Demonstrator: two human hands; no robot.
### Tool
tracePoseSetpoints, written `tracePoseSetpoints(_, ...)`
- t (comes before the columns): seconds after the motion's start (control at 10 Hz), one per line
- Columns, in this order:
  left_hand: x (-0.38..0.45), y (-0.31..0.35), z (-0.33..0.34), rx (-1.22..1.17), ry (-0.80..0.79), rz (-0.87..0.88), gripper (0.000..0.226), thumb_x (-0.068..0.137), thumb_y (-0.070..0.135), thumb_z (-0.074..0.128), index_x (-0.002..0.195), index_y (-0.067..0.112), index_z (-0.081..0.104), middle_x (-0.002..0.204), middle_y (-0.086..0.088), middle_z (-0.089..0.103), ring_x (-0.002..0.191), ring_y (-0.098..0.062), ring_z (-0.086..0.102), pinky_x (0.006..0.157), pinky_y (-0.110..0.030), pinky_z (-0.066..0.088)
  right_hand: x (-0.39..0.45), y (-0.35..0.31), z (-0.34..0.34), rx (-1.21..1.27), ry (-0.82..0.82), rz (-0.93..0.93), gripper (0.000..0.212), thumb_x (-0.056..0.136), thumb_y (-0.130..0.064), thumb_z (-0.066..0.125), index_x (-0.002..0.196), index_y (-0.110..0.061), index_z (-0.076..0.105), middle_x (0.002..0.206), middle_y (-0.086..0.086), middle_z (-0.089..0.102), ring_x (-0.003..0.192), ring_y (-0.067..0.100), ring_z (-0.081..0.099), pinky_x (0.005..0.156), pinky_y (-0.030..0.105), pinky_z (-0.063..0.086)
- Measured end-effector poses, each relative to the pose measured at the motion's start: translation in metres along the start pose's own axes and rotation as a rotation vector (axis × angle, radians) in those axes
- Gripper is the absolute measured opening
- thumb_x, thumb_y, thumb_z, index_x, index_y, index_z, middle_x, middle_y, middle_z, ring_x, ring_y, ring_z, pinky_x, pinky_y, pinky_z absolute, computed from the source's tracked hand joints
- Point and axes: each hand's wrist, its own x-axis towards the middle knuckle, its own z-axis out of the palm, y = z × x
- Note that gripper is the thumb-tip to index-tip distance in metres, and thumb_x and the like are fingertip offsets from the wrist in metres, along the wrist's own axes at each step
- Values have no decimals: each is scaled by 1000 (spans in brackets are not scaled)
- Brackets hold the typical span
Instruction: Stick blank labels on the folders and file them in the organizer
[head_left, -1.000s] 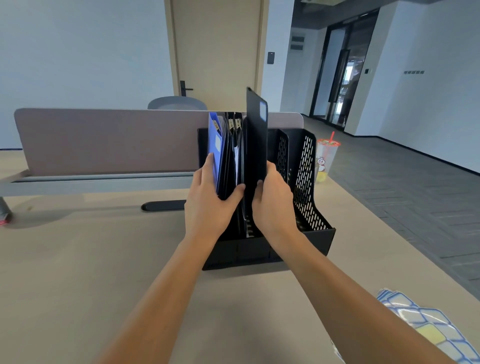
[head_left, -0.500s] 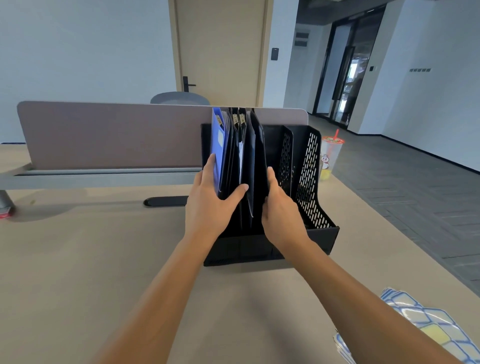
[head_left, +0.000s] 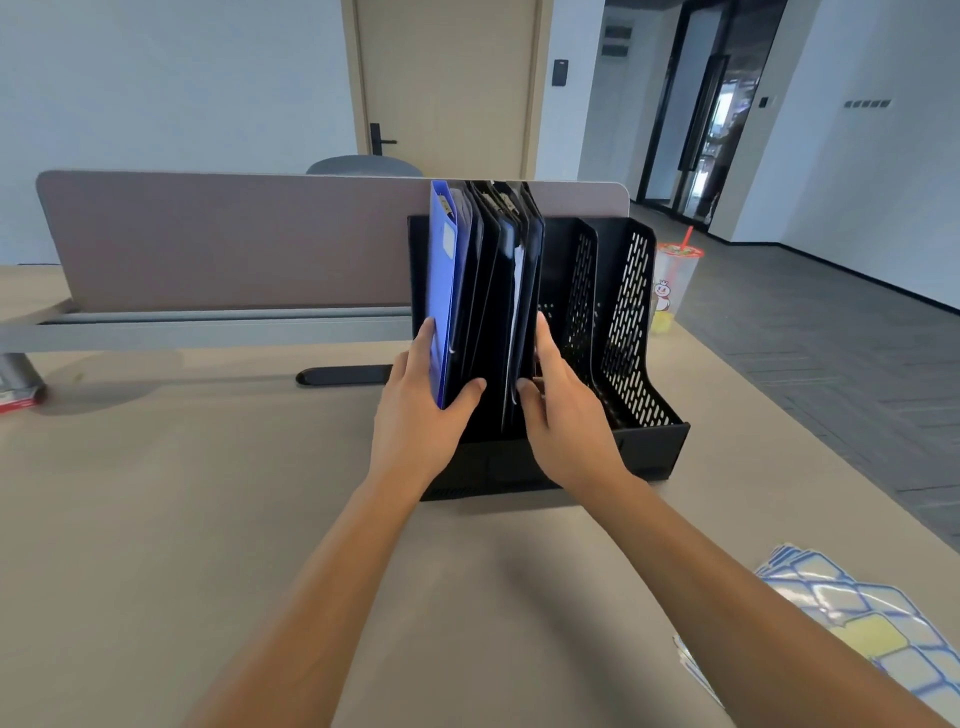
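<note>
Label sheets (head_left: 878, 639) partly beyond the lower right edge; red-and-grey object (head_left: 18, 387) half off-frame at left

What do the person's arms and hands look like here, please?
Both are bare. The left hand and right hand wear no gloves, and no rings show on the fingers. The left forearm and right forearm show no sleeves, watch or bracelet up to the frame's edge, and no markings are visible.

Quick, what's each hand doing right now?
Left hand: grips the blue folder, thumb across its front edge.
Right hand: grips the black folders in the organizer.
</note>
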Motion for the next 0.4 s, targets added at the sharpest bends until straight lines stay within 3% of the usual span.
tracePoseSetpoints(0.1, -8, -7, 2, 15, -21, 3, 84, 92, 48, 68, 158, 45, 15, 153, 9, 45, 137, -15, 48, 108, -46, 49, -2, -1, 6, -5, -19, 15, 78, 112, -23, 47, 169, -33, -4, 114, -6, 59, 75, 5, 58, 61, 17, 40)
tracePoseSetpoints(0.2, -16, -11, 3, 60, -36, 8, 83, 94, 44, 67, 159, 40, 15, 152, 6, 46, 136, -15, 48, 106, -33, 43, -6, -3, 8, 1, -41, 12, 77, 112, -23, 47, 169, -33, -4, 117, -4, 60, 81, 9, 61, 70, 25, 50)
tracePoseSetpoints(0.3, -28, -12, -3, 90, -51, 0, 82, 96, 42, 66, 161, 37, 15, 156, 5, 42, 140, -15, 44, 105, -30, 39, -16, -10, 5, 5, -74, 31, 75, 112, -26, 49, 170, -31, 1, 143, 1, 59, 113, 18, 65, 89, 27, 49)
tracePoseSetpoints(0.4, -48, -10, -12, 87, -77, -8, 80, 97, 40, 65, 161, 35, 16, 157, 4, 39, 143, -15, 40, 104, -27, 35, -35, -20, -6, 3, -64, 75, 77, 110, -27, 54, 170, -28, 5, 159, -1, 50, 134, 19, 58, 98, 21, 39)
